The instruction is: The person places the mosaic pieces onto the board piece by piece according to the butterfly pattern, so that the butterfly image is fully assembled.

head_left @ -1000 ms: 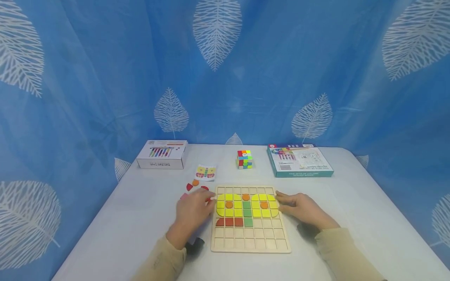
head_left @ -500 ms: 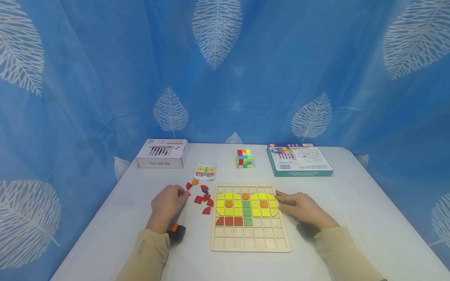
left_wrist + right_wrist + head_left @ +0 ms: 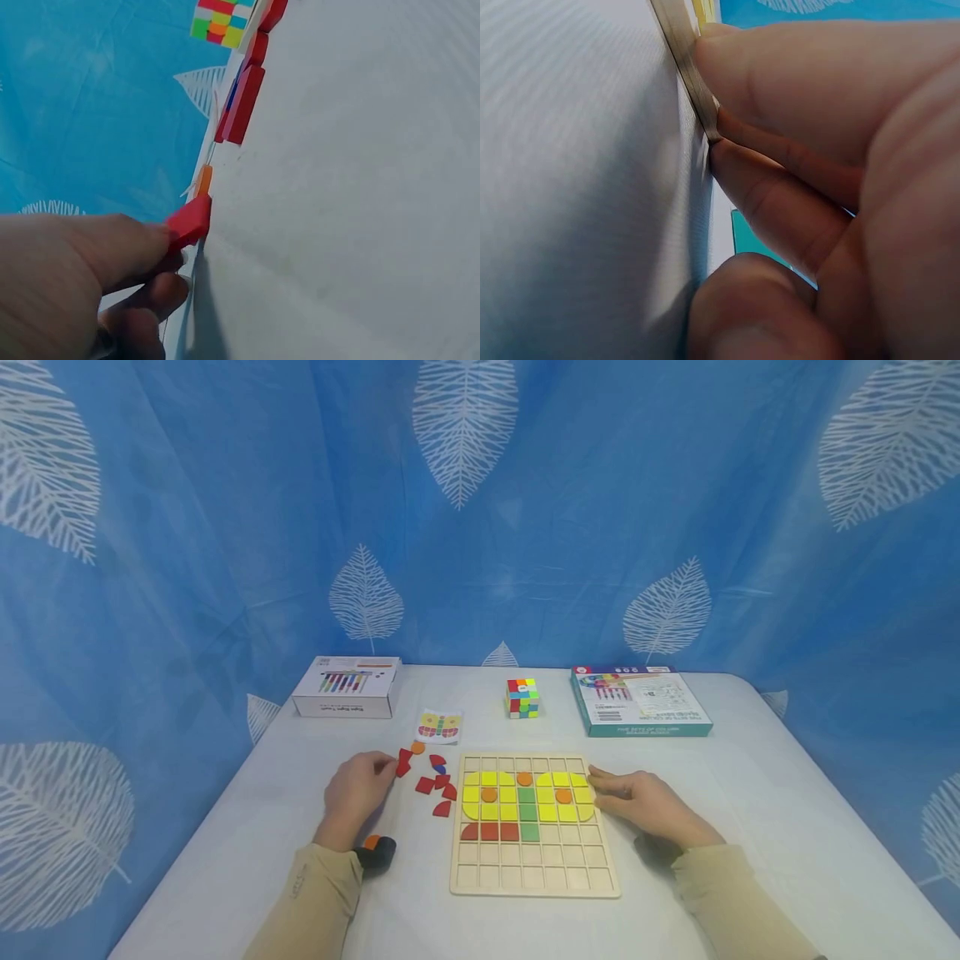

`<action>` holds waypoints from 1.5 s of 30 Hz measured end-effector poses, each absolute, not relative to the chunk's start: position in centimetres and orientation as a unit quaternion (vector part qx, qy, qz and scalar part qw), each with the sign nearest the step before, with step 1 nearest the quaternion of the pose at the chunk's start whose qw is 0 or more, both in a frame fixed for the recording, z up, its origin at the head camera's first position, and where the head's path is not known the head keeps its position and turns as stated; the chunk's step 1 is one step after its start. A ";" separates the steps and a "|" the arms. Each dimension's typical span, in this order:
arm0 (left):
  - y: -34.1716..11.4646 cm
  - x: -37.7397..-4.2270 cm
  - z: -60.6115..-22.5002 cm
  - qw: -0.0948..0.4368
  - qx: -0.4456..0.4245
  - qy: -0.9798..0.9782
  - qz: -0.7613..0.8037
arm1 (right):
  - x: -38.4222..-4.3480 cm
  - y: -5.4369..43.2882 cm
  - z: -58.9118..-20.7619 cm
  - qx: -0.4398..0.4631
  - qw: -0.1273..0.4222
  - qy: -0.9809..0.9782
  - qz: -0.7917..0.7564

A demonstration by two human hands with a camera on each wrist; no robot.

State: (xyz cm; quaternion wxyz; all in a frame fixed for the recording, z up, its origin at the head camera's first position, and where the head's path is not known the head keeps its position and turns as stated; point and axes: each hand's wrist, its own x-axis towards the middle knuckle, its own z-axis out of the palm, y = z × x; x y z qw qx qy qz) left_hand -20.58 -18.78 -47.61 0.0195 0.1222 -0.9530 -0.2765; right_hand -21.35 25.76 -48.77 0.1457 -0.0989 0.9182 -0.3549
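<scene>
My left hand (image 3: 358,793) is left of the loose pieces and pinches a small red piece (image 3: 192,221) between thumb and fingers. In the head view that piece lies close to another red piece and an orange disc (image 3: 417,748). My right hand (image 3: 637,802) reaches to the right edge of a wooden grid board (image 3: 536,883), its fairly straight fingertips touching the edge. Set in the board's cells are yellow pieces (image 3: 547,813), green squares (image 3: 528,812), orange discs (image 3: 564,796) and a short row of red pieces (image 3: 489,832).
Several loose red pieces (image 3: 424,786) and a blue one (image 3: 440,769) lie left of the board. Behind them is a picture card (image 3: 438,727). A puzzle cube (image 3: 522,699), a white box (image 3: 347,687) and a teal-edged box (image 3: 645,702) stand along the back.
My left hand has moved left from the board's left edge, exposing the loose red pieces, and now has a red piece at its fingertips. The right hand stays at the board's edge.
</scene>
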 end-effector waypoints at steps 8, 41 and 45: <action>-18.4 -20.6 -48.0 0.016 0.116 -0.955 -0.273 | -21.3 25.7 -48.7 -0.099 0.146 0.917 -0.359; -10.7 -16.7 -45.6 0.079 -0.088 -0.965 -0.232 | -21.1 25.8 -48.7 -0.085 0.144 0.916 -0.365; -8.9 -15.3 -45.1 0.060 -0.139 -0.960 -0.237 | -21.0 25.5 -48.6 -0.089 0.141 0.915 -0.367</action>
